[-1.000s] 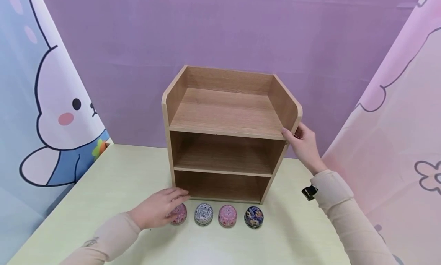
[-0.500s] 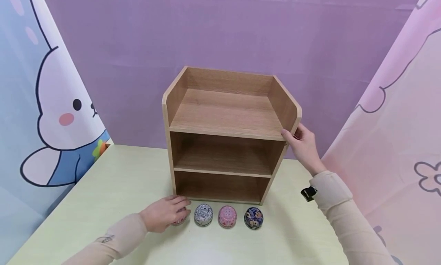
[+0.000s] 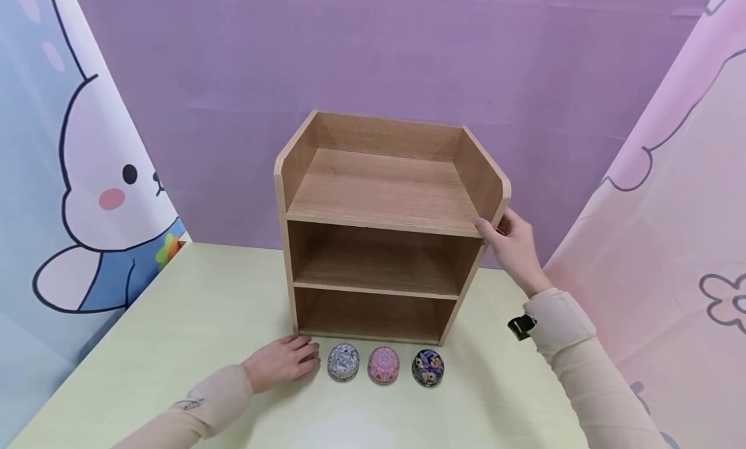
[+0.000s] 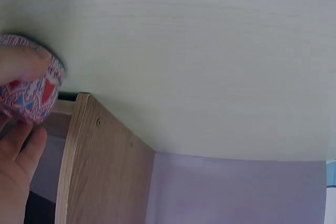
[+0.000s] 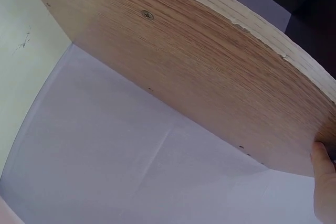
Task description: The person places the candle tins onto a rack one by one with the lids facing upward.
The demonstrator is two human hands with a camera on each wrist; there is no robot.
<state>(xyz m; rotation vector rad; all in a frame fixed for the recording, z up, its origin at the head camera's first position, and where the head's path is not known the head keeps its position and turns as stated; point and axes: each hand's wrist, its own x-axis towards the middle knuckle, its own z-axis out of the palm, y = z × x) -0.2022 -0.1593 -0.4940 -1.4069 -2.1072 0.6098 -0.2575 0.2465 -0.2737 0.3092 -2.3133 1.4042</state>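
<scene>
My left hand (image 3: pixel 282 363) is at the front left corner of a wooden shelf unit (image 3: pixel 381 188). It holds a round pink patterned tin (image 4: pixel 37 95), thumb on one side and fingers on the other in the left wrist view; in the head view the hand covers this tin. To its right, a grey-and-white patterned tin (image 3: pixel 343 362), another pink tin (image 3: pixel 383 365) and a dark blue patterned tin (image 3: pixel 428 368) stand in a row before the unit. My right hand (image 3: pixel 514 247) grips the upper front edge of the unit's right side panel (image 5: pixel 210 66).
The unit has an open top tray with raised sides and two compartments below. It stands on a pale table (image 3: pixel 233 287) against a purple backdrop (image 3: pixel 402 54). Printed curtains (image 3: pixel 111 151) hang at the left and right.
My left hand has moved slightly right and down over the leftmost pink tin and closed round it, covering it in the head view. The right hand and the unit stay in place.
</scene>
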